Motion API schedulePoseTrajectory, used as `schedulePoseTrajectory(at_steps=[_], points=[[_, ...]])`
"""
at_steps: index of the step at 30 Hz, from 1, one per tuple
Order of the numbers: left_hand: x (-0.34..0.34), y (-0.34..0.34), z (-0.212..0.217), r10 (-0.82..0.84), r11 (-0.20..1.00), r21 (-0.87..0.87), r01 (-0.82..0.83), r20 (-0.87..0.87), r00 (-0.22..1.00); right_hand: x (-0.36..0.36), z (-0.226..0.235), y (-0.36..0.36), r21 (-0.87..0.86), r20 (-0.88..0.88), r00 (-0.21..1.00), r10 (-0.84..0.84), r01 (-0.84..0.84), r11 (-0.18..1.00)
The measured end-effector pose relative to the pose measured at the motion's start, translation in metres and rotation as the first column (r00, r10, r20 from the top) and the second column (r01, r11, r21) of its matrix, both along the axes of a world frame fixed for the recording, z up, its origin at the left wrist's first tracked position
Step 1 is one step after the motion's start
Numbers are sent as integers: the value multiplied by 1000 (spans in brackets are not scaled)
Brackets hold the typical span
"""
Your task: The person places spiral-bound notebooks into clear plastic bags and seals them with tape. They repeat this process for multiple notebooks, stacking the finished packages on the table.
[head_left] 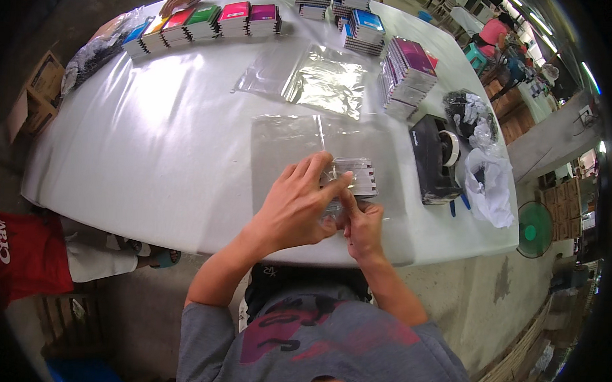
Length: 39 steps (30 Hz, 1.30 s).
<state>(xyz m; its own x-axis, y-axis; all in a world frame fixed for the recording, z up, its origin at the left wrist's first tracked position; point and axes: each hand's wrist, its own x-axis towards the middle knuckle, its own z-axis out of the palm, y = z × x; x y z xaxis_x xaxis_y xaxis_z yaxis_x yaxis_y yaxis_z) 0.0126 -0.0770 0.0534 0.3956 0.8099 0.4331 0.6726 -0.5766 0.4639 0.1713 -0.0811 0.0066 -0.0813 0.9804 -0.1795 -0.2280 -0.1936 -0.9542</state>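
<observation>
A small stack of spiral notebooks [365, 171] lies in front of me, with its bound edge to the right and clear plastic film over it. My left hand [295, 207] bends over the left side of the stack, its fingers curled on the plastic. At the stack's near edge my right hand [364, 228] pinches the film, its fingertips close to the left hand's. The exact grip between the fingers is partly hidden. Beneath the hands, a clear plastic sheet [280, 150] is spread on the white table [152, 159].
A black tape dispenser [428, 161] stands right, near blue-handled scissors [459, 204] and crumpled plastic [488, 187]. Shiny plastic bags [327, 80] lie beyond the stack. Purple notebooks [408, 70] and several coloured notebook stacks [204, 22] stand farther back. Another person's hand [178, 3] reaches in at the far left.
</observation>
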Motion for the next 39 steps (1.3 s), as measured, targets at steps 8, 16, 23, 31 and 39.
schedulePoseTrajectory(at_steps=[8, 16, 23, 31, 39], points=[[1, 11, 20, -19, 997, -77, 8, -151, 988, 10, -64, 2, -14, 193, 975, -112, 117, 993], [51, 45, 11, 43, 990, -98, -105, -497, 867, 10, -41, -13, -22, 441, 845, 304, -329, 944], [17, 5, 21, 126, 946, -323, 7, 388, 913, -7, -65, -19, -156, -518, 750, 411, -556, 816], [3, -27, -79, 207, 970, -166, -179, 167, 964, 39, -37, 40, 602, 109, 930, 351, -343, 721], [21, -6, -35, 189, 978, -87, -189, 751, 633, 54, 11, 45, 628, 287, 921, 265, -390, 674]])
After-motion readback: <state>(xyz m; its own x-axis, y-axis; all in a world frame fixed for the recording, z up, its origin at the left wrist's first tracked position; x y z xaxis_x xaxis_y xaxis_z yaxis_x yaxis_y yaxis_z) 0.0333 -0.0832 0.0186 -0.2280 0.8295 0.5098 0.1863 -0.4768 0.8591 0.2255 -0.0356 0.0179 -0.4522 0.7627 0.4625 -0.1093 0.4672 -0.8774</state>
